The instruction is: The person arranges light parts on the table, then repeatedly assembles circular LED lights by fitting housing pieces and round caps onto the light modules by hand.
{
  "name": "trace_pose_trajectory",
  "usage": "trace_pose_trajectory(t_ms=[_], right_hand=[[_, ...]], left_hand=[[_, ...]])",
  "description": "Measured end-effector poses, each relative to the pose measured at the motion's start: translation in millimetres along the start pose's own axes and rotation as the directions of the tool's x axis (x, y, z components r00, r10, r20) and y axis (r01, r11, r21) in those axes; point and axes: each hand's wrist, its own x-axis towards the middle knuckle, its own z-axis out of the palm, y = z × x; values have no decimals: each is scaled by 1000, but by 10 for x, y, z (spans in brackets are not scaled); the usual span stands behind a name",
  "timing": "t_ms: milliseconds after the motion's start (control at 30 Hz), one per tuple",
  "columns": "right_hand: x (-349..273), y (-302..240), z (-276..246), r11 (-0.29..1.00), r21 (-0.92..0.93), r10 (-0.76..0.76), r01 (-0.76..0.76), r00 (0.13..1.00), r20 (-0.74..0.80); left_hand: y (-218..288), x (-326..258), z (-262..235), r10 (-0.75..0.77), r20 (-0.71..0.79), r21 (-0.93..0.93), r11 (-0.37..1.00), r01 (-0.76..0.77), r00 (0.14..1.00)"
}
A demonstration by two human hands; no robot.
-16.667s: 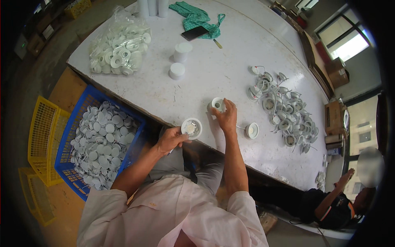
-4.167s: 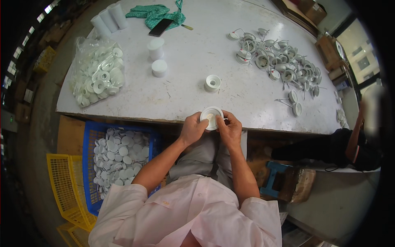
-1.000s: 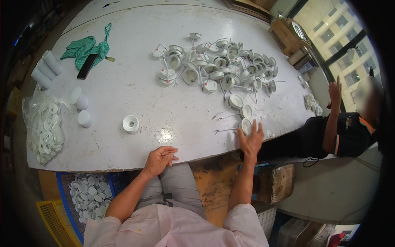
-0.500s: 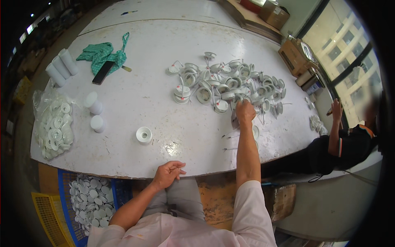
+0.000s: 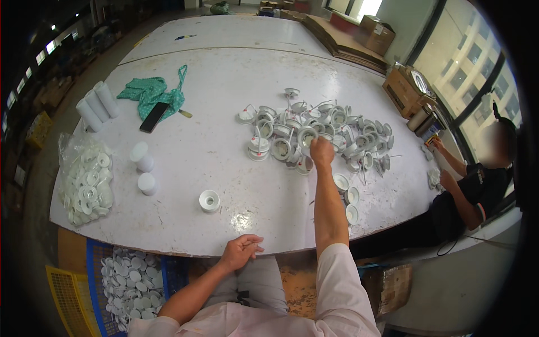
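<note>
A heap of white round light fittings (image 5: 365, 140) with short wires lies on the table. At its near edge my right hand (image 5: 321, 151) is closed on the rim of one cup-shaped white fitting (image 5: 307, 136), its inner side facing up. My left hand (image 5: 241, 251) rests at the table's front edge, empty, fingers loosely bent and apart. Beyond it, a single white ringed fitting (image 5: 209, 200) stands alone. Three more fittings (image 5: 351, 195) sit in a row beside my right forearm.
At left lie a clear bag (image 5: 84, 182) of white rings, white cylinders (image 5: 96, 106), two capped pieces (image 5: 141, 156), a green cloth (image 5: 149, 95) and a phone (image 5: 154, 117). Below stands a blue crate (image 5: 96, 281) of white discs. A person in black (image 5: 474, 191) works at right.
My right hand has shifted left and now grips a fitting at the heap's near edge. My left hand stays at the table edge. The view has tilted slightly; the other person's arms have lowered.
</note>
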Motion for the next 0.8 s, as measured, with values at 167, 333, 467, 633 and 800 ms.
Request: trace_pose_trajectory(t_ms=[167, 333, 467, 633, 800], right_hand=[[-348, 3, -500, 932, 360, 3, 34, 995, -101], [-1139, -102, -957, 598, 802, 41, 12, 998, -45], [-1889, -292, -1116, 270, 940, -24, -208, 975, 222], [-2678, -567, -1188, 56, 919, -237, -391, 889, 393], [-3157, -721, -1022, -96, 846, -239, -525, 837, 492]], left_hand=[[-21, -3, 11, 27, -22, -10, 1000, -27, 999], [166, -44, 114, 154, -51, 61, 987, -151, 987], [755, -54, 133, 507, -5, 402, 790, -463, 862], [1009, -8, 100, 676, 43, 562, 593, -577, 736], [754, -184, 55, 658, 72, 501, 626, -598, 749]])
